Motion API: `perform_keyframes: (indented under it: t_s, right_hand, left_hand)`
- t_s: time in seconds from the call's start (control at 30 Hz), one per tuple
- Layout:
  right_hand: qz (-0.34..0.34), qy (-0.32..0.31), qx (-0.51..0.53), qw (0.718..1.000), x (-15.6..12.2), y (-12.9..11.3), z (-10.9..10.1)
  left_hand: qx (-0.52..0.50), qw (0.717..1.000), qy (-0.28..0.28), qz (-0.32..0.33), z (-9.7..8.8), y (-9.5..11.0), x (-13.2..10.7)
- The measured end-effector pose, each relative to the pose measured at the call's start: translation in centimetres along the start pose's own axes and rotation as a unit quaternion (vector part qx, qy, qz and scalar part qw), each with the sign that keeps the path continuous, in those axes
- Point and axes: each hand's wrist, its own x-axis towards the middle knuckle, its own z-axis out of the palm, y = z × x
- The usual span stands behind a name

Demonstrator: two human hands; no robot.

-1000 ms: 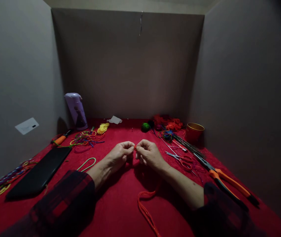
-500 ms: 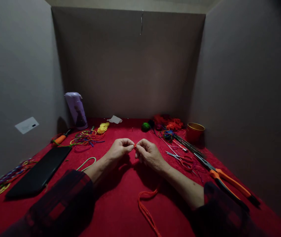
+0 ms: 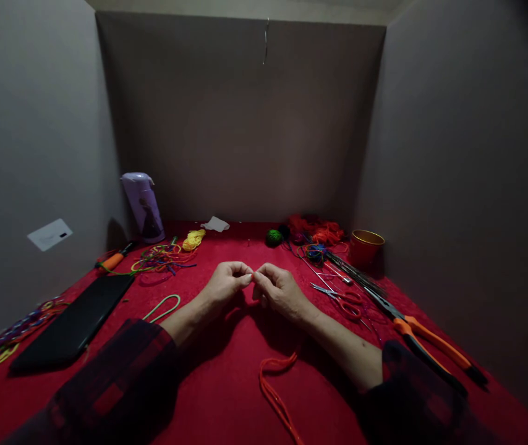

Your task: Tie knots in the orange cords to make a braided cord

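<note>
Hands point(image 3: 224, 284) pinched on tiny orange-red bit point(image 3: 253, 275) | limp, doubled orange cord point(image 3: 277, 405) | mottled red tabletop point(image 3: 227, 395)

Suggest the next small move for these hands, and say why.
Perhaps ease the left hand and right hand slightly apart without letting go: they nearly meet, pinching an orange bit that barely shows between them, so a small gap should let it be checked. The orange cord lies slack nearer the camera, so it may not hinder this.
</note>
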Motion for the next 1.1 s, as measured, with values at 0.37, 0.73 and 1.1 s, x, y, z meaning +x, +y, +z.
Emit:
perform_keyframes:
  t_s: [0.37, 0.73, 1.1]
  right_hand:
    - [0.059, 0.0, 0.092, 0.994, 0.24, -0.21, -0.02]
    - [0.062, 0.025, 0.106, 0.992, 0.34, -0.22, 0.02]
    - [0.023, 0.006, 0.102, 0.995, 0.28, -0.12, -0.28]
  left_hand:
    - [-0.001, 0.999, 0.039, 0.03, 0.38, 0.42, -0.17]
    - [0.015, 0.996, 0.057, 0.073, 0.43, 0.19, 0.12]
    - [-0.053, 0.998, 0.033, 0.016, 0.33, 0.07, -0.31]
